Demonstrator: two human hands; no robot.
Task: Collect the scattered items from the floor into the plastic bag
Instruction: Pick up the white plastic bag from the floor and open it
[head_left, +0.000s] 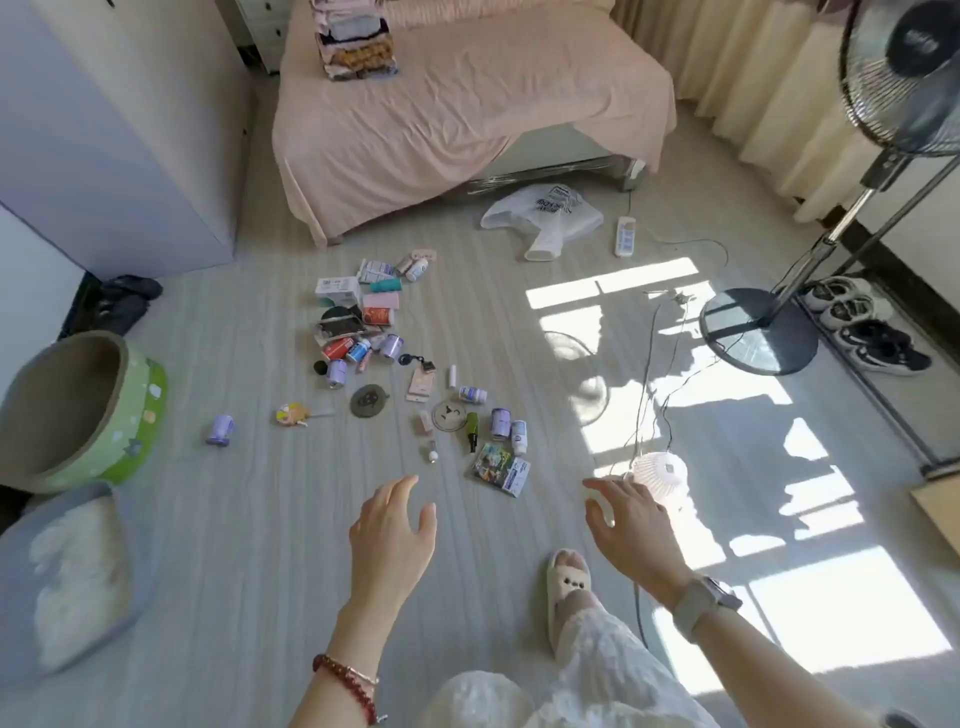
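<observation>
Pink-sheeted bed (457, 104) across the upper centre of the frame, stack of folded clothes (358, 47) at its upper left. Grey striped floor (234, 519) filling the middle and bottom, sunlit at right. Standing fan (904, 78) at the upper right edge, round base (758, 332) lower down beside a row of shoes (862, 322). Green round pet bed (83, 410) at the left edge. Plastic bag (540, 210) lying flat and crumpled just below the foot of the bed, upper centre, long axis running left to right, one handle loop trailing toward the bottom of the frame; opening direction cannot be told. Scattered items (374, 332) in a loose band from the centre down toward lower right: boxes, cans, small bottles, a card pack (501, 467), one purple cup (221, 430) apart at left. Left hand (392, 535) raised over bare floor at lower centre, palm down, fingers spread and slightly curled, holding nothing, beaded bracelet at the wrist. Right hand (631, 525) at lower right, likewise spread and empty, fingertips near a small white fan (660, 473), watch on the wrist. Slippered foot (569, 587) between the forearms.
</observation>
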